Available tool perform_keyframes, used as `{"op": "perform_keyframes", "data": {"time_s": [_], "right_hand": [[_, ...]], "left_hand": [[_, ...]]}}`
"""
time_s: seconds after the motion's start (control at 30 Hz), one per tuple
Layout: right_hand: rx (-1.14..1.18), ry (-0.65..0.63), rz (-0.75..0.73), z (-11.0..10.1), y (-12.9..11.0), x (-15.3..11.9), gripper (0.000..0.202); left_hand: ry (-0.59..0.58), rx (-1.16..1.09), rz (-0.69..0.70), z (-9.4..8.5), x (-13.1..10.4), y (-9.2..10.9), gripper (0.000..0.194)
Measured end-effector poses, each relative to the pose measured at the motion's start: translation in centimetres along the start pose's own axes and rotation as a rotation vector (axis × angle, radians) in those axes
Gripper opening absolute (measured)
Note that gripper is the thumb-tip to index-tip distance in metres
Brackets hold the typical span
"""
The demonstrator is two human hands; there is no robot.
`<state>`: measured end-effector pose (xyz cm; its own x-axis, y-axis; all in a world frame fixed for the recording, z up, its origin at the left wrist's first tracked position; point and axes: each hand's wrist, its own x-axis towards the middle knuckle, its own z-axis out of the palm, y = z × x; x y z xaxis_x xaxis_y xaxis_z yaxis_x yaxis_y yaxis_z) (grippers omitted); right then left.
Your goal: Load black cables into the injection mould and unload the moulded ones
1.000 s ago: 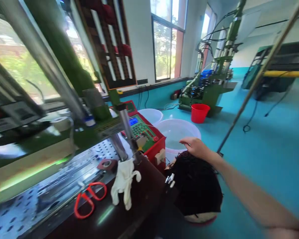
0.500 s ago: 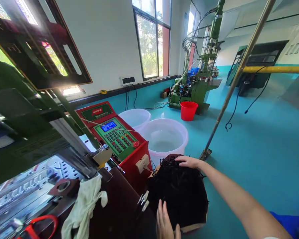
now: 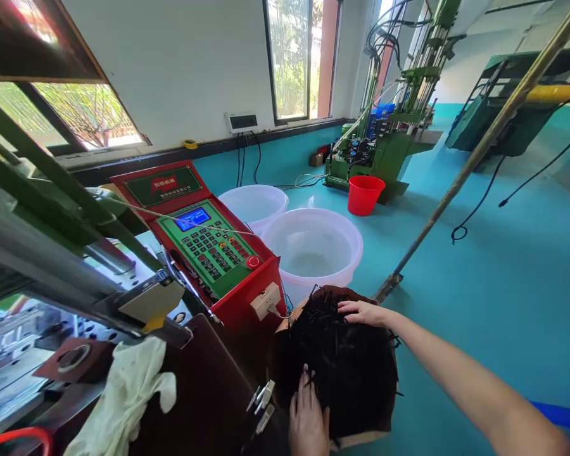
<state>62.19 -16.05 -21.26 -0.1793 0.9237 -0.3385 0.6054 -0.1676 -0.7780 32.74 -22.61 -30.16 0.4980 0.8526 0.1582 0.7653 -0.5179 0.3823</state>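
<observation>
Left hand point(image 3: 308, 415): your grip lies flat and spread on the black cables point(image 3: 346, 367).
Right hand point(image 3: 363, 311): spread, pressing the heap's far side.
Progress: heap gathered in its box point(image 3: 361, 437), not lifted.

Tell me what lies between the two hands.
In the head view, only the heap of black pieces lies between the left hand and right hand.

Translucent glossy plastic tubs point(image 3: 313, 253); matt limp cloth glove point(image 3: 123, 399).
</observation>
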Motion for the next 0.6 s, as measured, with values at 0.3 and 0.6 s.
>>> {"op": "perform_keyframes", "data": {"time_s": [0.3,0.6], "right_hand": [[0.024,0.009,0.044,1.0,2.1,0.1,0.067],[0.058,0.058,0.126,2.8,4.6,1.0,0.066]], "left_hand": [[-0.134,0.064,-0.001,1.3,0.2,-0.4,0.049],[-0.136,0.191,0.084,2.9,0.0,-1.8,0.050]]}}
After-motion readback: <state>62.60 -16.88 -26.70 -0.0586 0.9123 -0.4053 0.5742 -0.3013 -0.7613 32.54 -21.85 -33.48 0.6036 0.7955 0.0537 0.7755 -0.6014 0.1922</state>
